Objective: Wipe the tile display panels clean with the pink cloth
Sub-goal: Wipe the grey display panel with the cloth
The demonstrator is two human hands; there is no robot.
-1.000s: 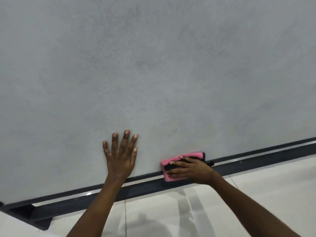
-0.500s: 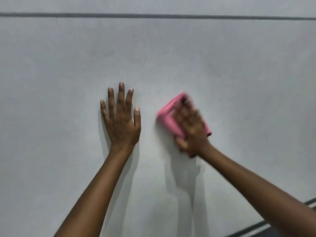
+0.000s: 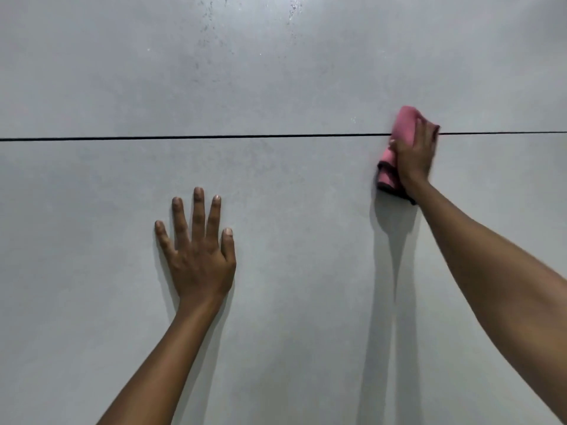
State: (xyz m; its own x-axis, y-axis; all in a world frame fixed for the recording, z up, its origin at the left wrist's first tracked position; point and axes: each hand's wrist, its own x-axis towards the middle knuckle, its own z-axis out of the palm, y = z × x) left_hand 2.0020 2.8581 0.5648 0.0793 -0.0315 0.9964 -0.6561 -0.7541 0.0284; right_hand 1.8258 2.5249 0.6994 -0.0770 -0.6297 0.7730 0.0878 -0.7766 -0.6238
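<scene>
right hand [image 3: 412,154] presses the folded pink cloth [image 3: 395,148] flat against the grey tile panels, fingers laid over it and blurred; whether they curl round the cloth cannot be told. cloth sits across the dark seam [image 3: 214,137], part above, part below. left hand [image 3: 198,259] lies flat, fingers spread, holding nothing, on the lower panel [image 3: 291,286] below the seam, well left of the cloth. upper panel [image 3: 276,72] shows faint specks near its top.

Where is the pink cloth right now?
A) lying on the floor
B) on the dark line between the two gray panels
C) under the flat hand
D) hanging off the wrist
B: the right hand presses the pink cloth onto the wall right across the dark line, while the left hand lies flat on the lower panel, holding nothing.
</scene>
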